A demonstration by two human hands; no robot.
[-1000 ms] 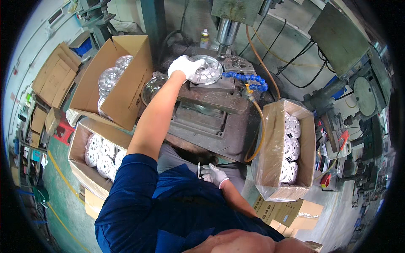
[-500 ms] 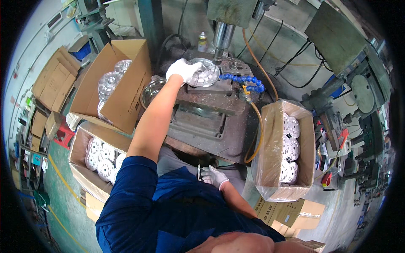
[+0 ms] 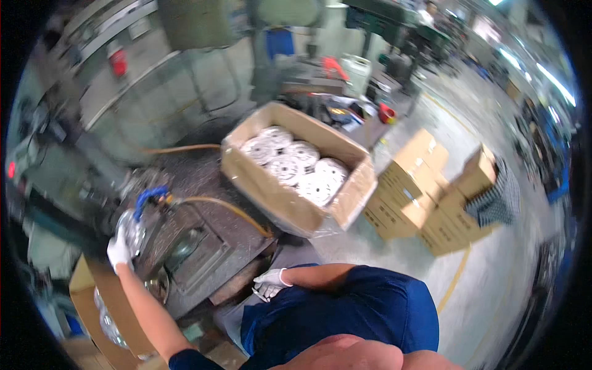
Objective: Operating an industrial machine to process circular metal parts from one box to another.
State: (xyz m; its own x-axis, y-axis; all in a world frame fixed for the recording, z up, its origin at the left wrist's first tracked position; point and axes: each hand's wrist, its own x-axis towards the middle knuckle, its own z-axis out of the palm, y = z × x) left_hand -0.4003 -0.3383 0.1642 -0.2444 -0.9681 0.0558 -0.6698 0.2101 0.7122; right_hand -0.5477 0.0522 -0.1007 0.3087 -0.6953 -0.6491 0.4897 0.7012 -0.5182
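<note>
My left hand point(image 3: 119, 248), in a white glove, reaches to the press at the left and grips the near edge of a shiny, round, spoked metal part point(image 3: 133, 232). That part lies beside a blue segmented hose point(image 3: 149, 198). My right hand point(image 3: 269, 283), also gloved, rests low by my lap in front of the machine table, fingers curled. Something thin and pale shows at its fingertips, too blurred to name. Another shiny round metal part point(image 3: 161, 287) sits by my left forearm.
A plastic-lined carton point(image 3: 277, 191) of several round metal parts stands right of the machine table point(image 3: 231, 246). At lower left is another open carton point(image 3: 92, 314) with shiny parts. Closed cartons point(image 3: 394, 216) stack on the floor at right, a checked cloth point(image 3: 496, 197) over one.
My view has swung to the right, so the press now lies at the left and the right-hand carton near the middle. My left hand stays on the metal part; my right remains low.
</note>
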